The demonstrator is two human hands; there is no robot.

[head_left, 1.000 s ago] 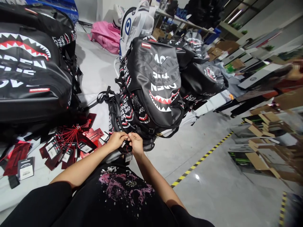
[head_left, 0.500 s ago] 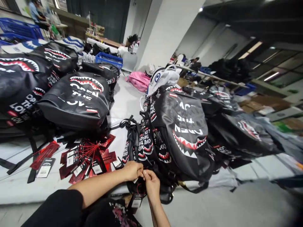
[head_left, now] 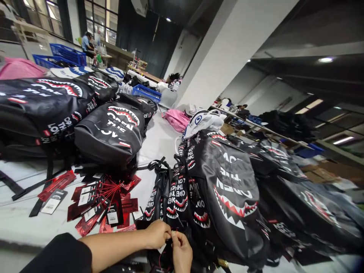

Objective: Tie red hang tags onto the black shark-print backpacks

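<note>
My left hand [head_left: 157,234] and my right hand [head_left: 182,252] meet fingertip to fingertip, both closed in a pinch, low in the view. A thin red string [head_left: 160,259] shows at and below the fingers; a small white label corner [head_left: 162,248] pokes out beneath my left hand. Right behind them lies a black backpack [head_left: 233,182] with a red-and-white shark-mouth print, its strap and side panels [head_left: 176,201] facing my hands. What the string runs through is hidden by the fingers. To the left, a fanned pile of red and black hang tags [head_left: 113,204] with red strings rests on the table.
More black backpacks [head_left: 110,132] stand at the left, and others [head_left: 295,197] lie at the right. Behind are a pink bag [head_left: 176,120], a white bag [head_left: 203,122] and a blue crate [head_left: 146,93]. A slanted pillar [head_left: 222,49] rises beyond; a person [head_left: 87,43] sits far back.
The view has tilted up, so the table and my hands sit lower in the picture. Both hands stay pinched together at the same spot by the backpack; the dangling tag is now mostly below the edge.
</note>
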